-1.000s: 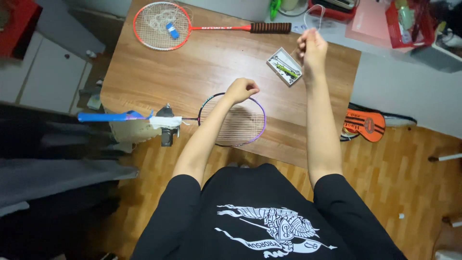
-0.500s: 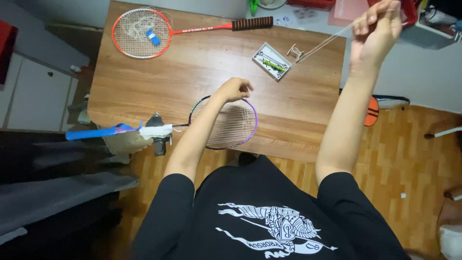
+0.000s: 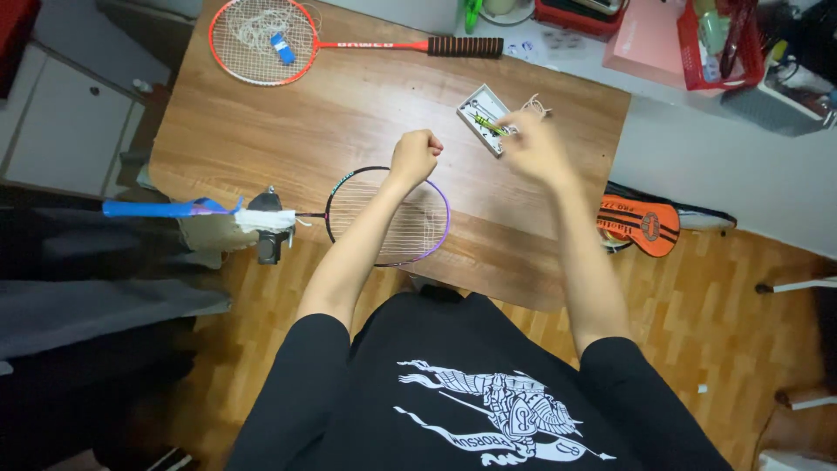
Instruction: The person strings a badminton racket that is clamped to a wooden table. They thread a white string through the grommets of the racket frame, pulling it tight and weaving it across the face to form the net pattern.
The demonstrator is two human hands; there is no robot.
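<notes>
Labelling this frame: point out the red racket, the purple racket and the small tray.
red racket (image 3: 375,44), head view, on its shaft.
purple racket (image 3: 418,228), head view, on its strings.
small tray (image 3: 476,103), head view, on its rim.

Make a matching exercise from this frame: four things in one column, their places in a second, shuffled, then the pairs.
Things:
1. red racket
2. purple racket
3. small white box
4. orange toy guitar

Places:
A. on the wooden floor, beside the table's right edge
B. at the far edge of the table, handle pointing right
C. on the table, next to the right hand
D. at the near edge of the table, under the left forearm, below the left hand

Pairs: 1-B, 2-D, 3-C, 4-A
</notes>
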